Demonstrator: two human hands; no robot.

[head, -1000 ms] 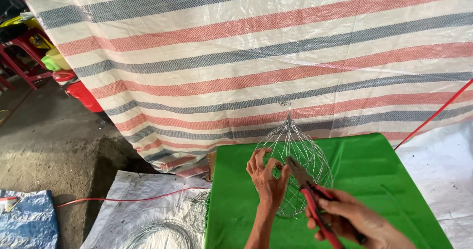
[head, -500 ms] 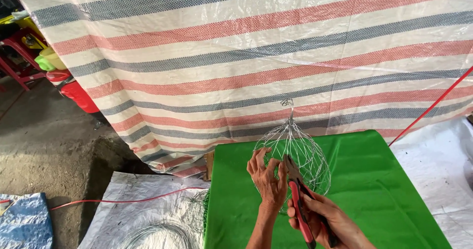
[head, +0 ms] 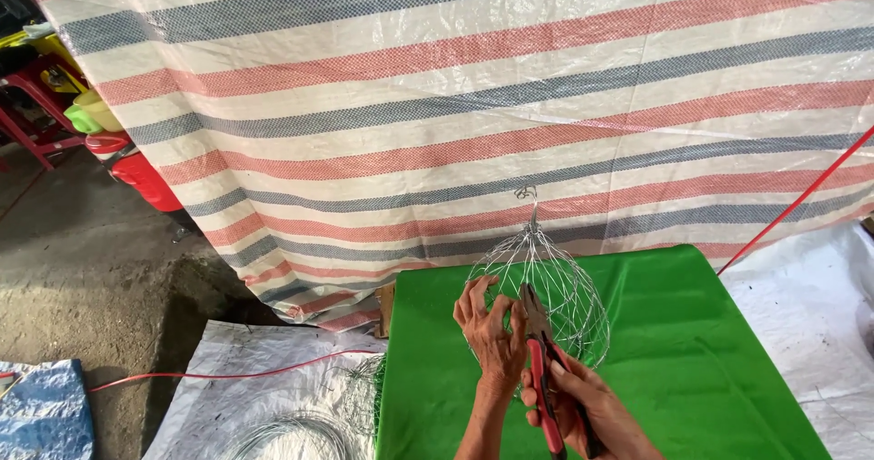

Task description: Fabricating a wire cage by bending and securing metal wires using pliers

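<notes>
A rounded cage of thin silver wire (head: 557,287) stands above a green table top (head: 692,360), its wires gathered into a twisted hook at the top. My left hand (head: 492,337) grips the cage's near left side, fingers curled on the wires. My right hand (head: 583,410) holds red-handled pliers (head: 542,369), whose dark jaws point up into the cage wires just beside my left hand's fingers.
A striped red, grey and white tarp (head: 473,105) hangs behind the table. White sheeting (head: 264,387) with coils of loose wire (head: 291,433) lies on the ground at left, crossed by a red cord (head: 209,376). Red stools (head: 36,114) stand far left.
My right hand with the pliers has moved left and up, bringing the jaws against the cage next to my left hand. The view has shifted slightly.
</notes>
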